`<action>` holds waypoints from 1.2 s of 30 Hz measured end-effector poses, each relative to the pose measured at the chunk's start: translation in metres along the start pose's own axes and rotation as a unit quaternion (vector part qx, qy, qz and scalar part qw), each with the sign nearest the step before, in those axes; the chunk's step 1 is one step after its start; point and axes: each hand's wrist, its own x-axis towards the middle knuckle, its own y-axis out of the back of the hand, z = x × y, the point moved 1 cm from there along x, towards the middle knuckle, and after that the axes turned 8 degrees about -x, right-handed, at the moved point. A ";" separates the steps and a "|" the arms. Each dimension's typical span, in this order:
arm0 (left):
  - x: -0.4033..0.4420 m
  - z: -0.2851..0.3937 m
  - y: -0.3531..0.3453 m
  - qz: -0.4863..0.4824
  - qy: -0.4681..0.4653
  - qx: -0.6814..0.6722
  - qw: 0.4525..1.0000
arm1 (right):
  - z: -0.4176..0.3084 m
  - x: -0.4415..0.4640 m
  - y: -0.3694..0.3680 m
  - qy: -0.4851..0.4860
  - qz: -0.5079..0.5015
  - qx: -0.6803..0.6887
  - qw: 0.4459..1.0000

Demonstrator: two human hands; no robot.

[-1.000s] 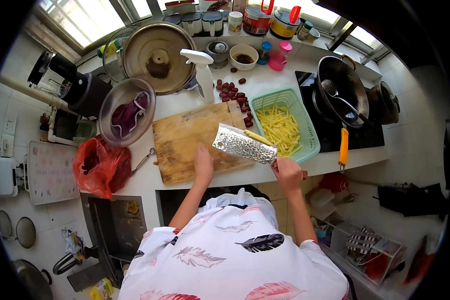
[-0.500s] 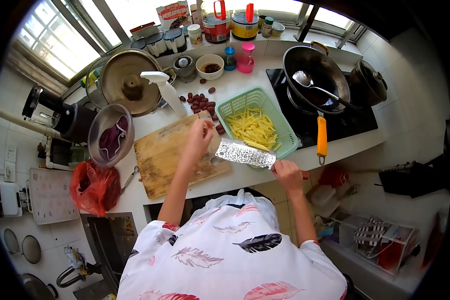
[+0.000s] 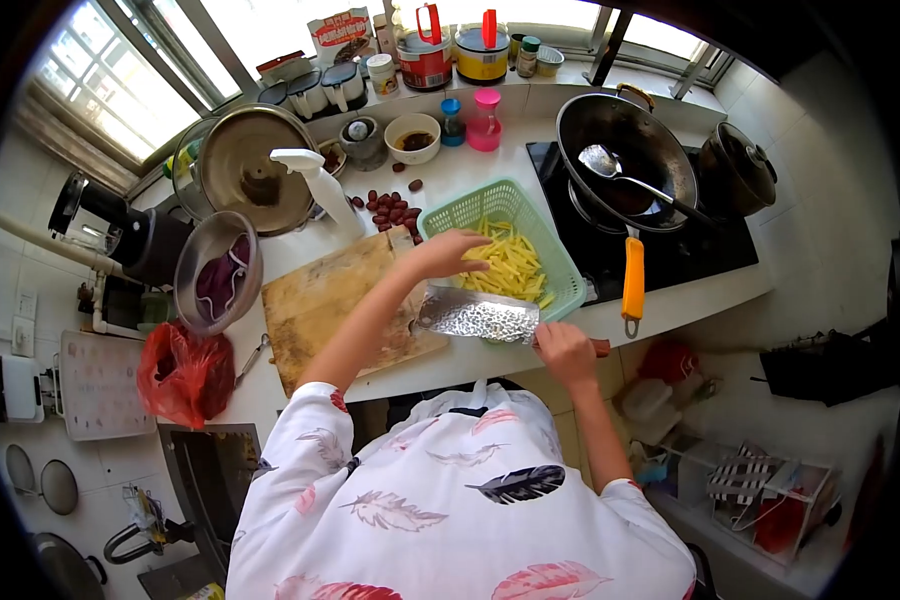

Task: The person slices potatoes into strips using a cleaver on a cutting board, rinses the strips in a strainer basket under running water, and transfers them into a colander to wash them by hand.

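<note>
My right hand is wrapped round the brown handle of a wide cleaver, its shiny blade pointing left. The blade lies across the near left corner of a green plastic basket, which holds pale yellow strips. My left hand reaches over the basket's left side with its fingers apart, just above the strips, and no object shows in it. Beneath my left forearm is a wooden cutting board, partly covered by the arm. Red dates lie behind the board.
A wok with a ladle and orange handle sits on the black stove. A white spray bottle, a bowl with purple cloth and a red bag stand left. Behind are a white bowl and jars.
My left hand has moved from the board to the right, over the basket, and its fingers have spread. The cleaver has dropped lower beside the basket. The whole view has shifted.
</note>
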 end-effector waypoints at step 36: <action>-0.166 0.018 -0.015 0.313 0.355 -0.079 0.877 | -0.010 0.019 -0.019 -0.628 -0.257 0.453 0.579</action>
